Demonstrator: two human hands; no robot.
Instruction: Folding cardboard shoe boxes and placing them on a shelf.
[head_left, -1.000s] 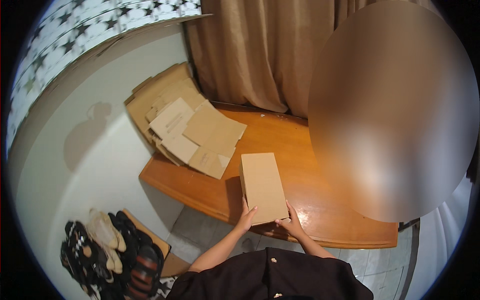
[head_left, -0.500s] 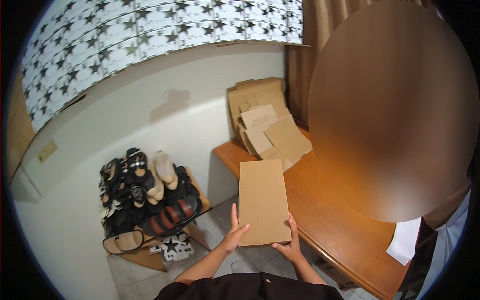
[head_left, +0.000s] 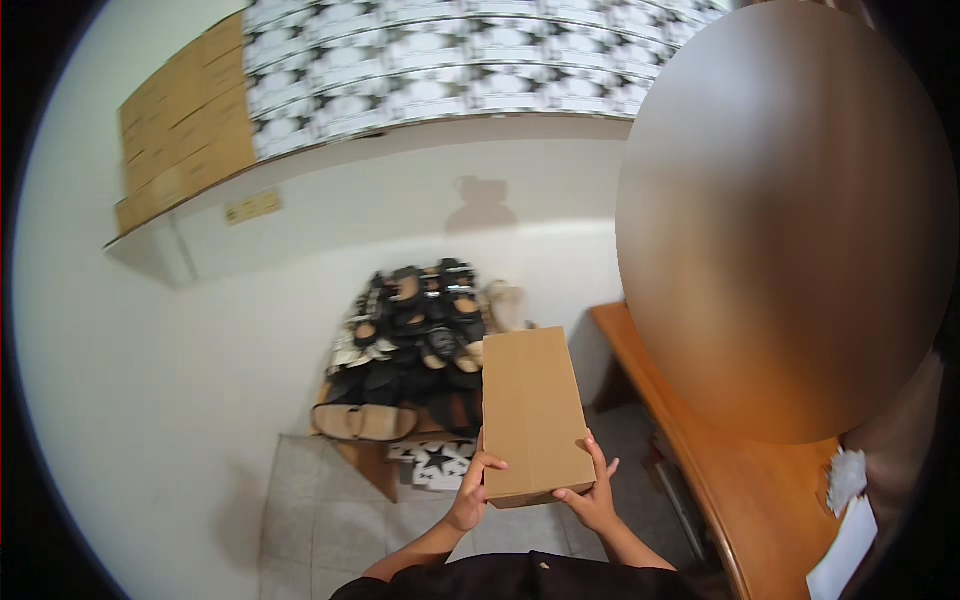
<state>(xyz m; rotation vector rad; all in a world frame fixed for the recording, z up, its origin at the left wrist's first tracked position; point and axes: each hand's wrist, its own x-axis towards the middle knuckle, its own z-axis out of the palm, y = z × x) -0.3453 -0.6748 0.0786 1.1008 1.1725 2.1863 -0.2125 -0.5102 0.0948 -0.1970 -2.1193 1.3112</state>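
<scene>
A plain brown cardboard box (head_left: 537,410), closed on top, is held out in front of me at the middle of the view. My left hand (head_left: 475,485) grips its near left corner, thumb along the edge. At the near right corner my right hand (head_left: 594,484) holds it, with the thumb on the near end and the fingers against the side. Beyond the box and to its left, a pile of shoes (head_left: 415,330) lies on a low wooden stand; the box covers part of it.
A wooden table (head_left: 690,450) runs along the right, with white paper (head_left: 842,550) and a crumpled white thing (head_left: 847,480) on it. Overhead, a wall shelf carries star-patterned boxes (head_left: 420,70) and brown boxes (head_left: 190,110). A large blurred oval hides the upper right.
My view has swung left, so the shoes and shelf appear farther right. The flattened cardboard on the table is no longer visible. Both hands still hold the box.
</scene>
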